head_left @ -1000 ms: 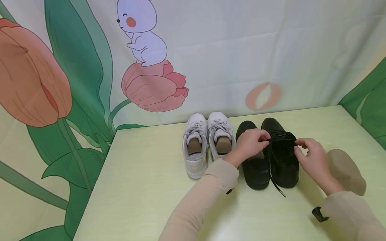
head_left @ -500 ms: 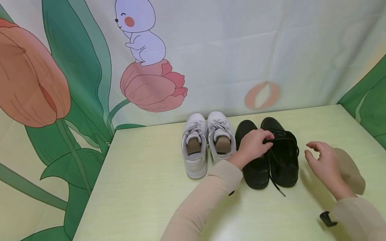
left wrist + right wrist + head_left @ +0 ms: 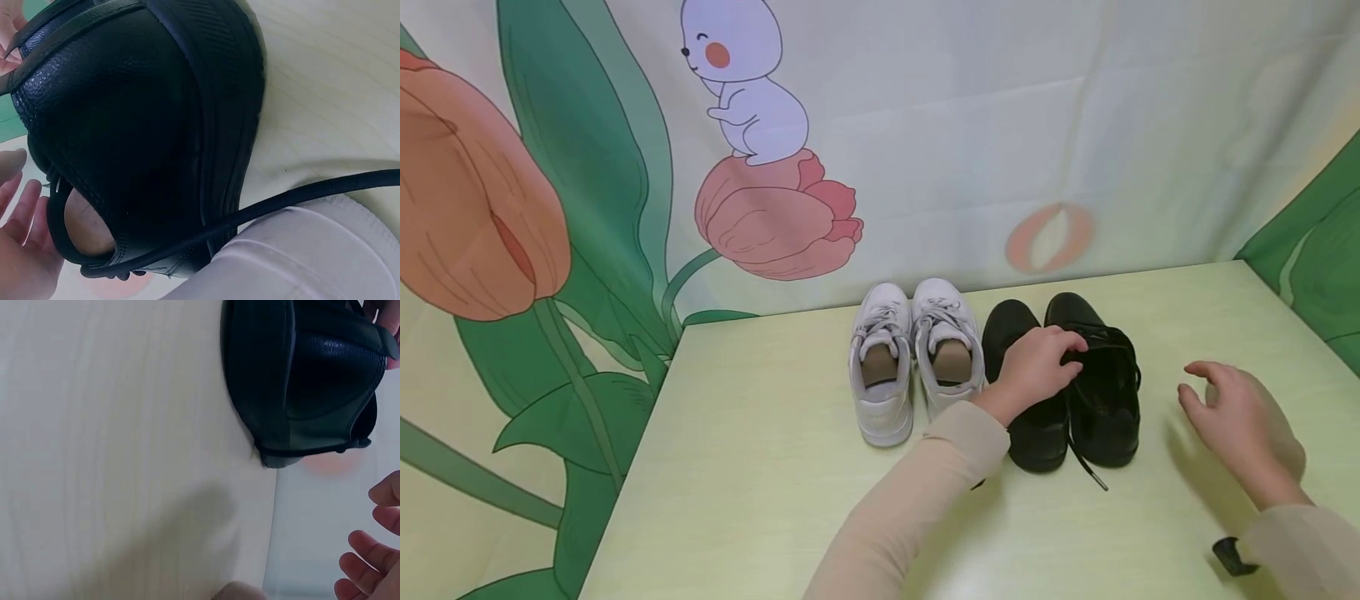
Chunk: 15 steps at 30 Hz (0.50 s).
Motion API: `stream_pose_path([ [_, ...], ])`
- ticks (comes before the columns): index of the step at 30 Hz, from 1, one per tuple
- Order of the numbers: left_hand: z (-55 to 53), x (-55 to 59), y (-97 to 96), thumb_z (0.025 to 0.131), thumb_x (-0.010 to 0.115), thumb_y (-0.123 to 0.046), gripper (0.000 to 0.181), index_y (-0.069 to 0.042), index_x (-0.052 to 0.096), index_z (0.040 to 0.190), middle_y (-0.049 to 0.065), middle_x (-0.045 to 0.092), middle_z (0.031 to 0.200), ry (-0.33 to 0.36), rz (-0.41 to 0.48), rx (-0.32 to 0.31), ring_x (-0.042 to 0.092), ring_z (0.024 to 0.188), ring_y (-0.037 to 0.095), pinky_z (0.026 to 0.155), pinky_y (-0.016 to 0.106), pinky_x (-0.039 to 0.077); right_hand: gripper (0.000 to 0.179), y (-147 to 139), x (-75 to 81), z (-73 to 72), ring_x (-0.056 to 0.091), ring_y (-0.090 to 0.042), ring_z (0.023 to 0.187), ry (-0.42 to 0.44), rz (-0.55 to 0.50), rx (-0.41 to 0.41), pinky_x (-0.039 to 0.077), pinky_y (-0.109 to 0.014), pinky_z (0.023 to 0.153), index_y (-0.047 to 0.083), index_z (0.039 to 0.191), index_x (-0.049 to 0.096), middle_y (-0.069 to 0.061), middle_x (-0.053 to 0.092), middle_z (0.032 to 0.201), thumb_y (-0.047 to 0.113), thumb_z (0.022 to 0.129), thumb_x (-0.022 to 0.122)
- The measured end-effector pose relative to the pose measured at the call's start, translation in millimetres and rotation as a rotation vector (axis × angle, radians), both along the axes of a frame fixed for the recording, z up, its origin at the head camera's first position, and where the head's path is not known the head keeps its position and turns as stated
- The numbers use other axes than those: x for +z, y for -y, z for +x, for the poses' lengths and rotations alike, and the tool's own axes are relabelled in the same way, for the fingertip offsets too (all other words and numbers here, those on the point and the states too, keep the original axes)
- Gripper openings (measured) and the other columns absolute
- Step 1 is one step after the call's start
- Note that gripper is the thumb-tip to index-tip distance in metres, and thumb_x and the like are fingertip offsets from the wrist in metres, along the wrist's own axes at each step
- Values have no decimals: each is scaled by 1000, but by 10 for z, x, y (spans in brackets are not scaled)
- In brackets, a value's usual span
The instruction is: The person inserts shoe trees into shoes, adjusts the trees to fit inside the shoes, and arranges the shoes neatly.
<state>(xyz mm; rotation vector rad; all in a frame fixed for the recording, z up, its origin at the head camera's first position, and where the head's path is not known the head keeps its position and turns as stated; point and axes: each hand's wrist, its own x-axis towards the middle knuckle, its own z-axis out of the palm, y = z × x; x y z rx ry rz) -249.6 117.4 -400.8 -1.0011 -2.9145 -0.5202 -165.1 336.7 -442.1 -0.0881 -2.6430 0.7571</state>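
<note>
My left hand point(image 3: 1037, 362) is at the opening of the right-hand black lace-up shoe point(image 3: 1105, 433), thumb and forefinger pinching its tongue. In the right wrist view, the left fingertips point(image 3: 390, 337) are on the raised tongue at the top right edge. Beneath my left arm stands the other black shoe point(image 3: 1037, 450), partly covered. My right hand point(image 3: 1236, 412) is held off to the right, fingers loosely bent and holding nothing. It overlaps a beige shoe insert point(image 3: 1287, 435) lying on the table. A black lace point(image 3: 1084, 462) trails between the two black shoes.
A pair of white sneakers point(image 3: 883, 417) stands left of the black shoes, each with a tan insert point(image 3: 878, 365) inside. The pale table point(image 3: 760, 467) meets a printed cloth backdrop point(image 3: 910, 167) behind the shoes. A small black piece point(image 3: 1232, 557) shows by my right cuff.
My right hand has left the rim of the right-hand black shoe and moved right over the beige insert. My left hand has shifted slightly right, staying at the shoe's tongue.
</note>
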Motion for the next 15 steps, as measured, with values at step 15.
stream_pose_path([
  [15, 9, -25, -85, 85, 56, -33, 27, -34, 57, 112, -15, 56, 112, -11, -55, 13, 54, 101, 6, 75, 19, 46, 34, -199, -59, 109, 37, -49, 102, 73, -41, -48, 27, -57, 83, -7, 111, 49, -33, 46, 113, 14, 85, 50],
])
